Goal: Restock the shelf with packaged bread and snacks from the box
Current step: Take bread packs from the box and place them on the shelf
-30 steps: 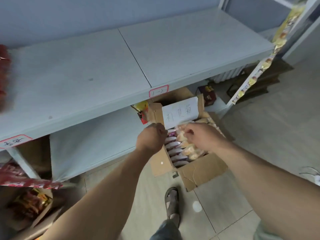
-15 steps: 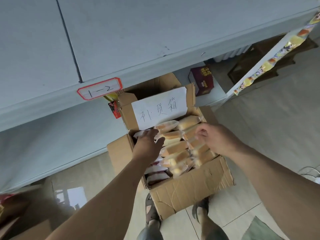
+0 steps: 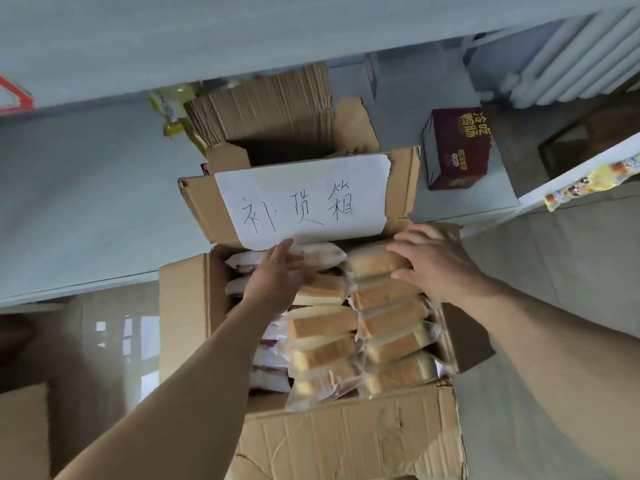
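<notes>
The bread packs (image 3: 391, 323) lie in rows inside the box (image 3: 346, 441) on the floor, each with its long axis running left to right. The right hand (image 3: 436, 261) rests on the farthest pack of the right row, fingers spread. The left hand (image 3: 277, 275) lies flat and open on the middle row. The shelf (image 3: 173, 36) is above, beyond the box.

No sleeves are worn: both forearms are bare to the frame edge. No gloves, rings or watch are seen on the left hand (image 3: 277, 277) or right hand (image 3: 438, 263).
</notes>
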